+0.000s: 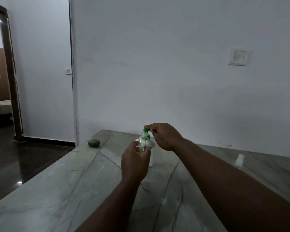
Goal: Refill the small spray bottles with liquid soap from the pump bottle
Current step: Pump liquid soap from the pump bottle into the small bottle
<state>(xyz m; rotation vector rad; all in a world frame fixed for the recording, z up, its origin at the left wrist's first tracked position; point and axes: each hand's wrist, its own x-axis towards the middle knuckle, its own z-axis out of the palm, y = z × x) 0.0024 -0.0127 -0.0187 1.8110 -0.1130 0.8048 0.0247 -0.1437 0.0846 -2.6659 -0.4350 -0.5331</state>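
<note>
1. Pump bottle (152, 156): white body with a green pump head, standing upright on the table (57, 181), set back toward the far edge. Most of its body is hidden behind the left hand and the spray bottle; any label is unreadable.

2. Small spray bottle (143, 142): clear, held off the table just in front of the pump bottle, with its neck up close under the green pump head. There is a yellowish tint low inside. Its lower half is covered by fingers, and the fill level cannot be made out.

3. Left hand (134, 163): in front of the pump bottle, fingers and thumb wrapped round the small spray bottle.

4. Right hand (166, 136): just right of the pump bottle's top, fingertips curled onto the pump head and pinching it. The thumb is largely hidden.

5. Table: grey-green veined stone. There is open surface in front of the pump bottle and to both sides. Its left edge runs diagonally, dropping to dark floor; the far edge lies close behind the pump bottle, near the wall. The near edge is cut off by the frame.

6. Round grey-green object (94, 142): left of the pump bottle, near the table's far left corner, well apart; what it is cannot be told.

7. Small white item (239, 159): well right of the pump bottle, on the table. It is blurred, so whether it is a cap or a bottle cannot be told.

8. Wall switch (239, 56): high and to the right of the pump bottle.

9. Doorway (0, 72): far left of the pump bottle, cut off by the frame.
</note>
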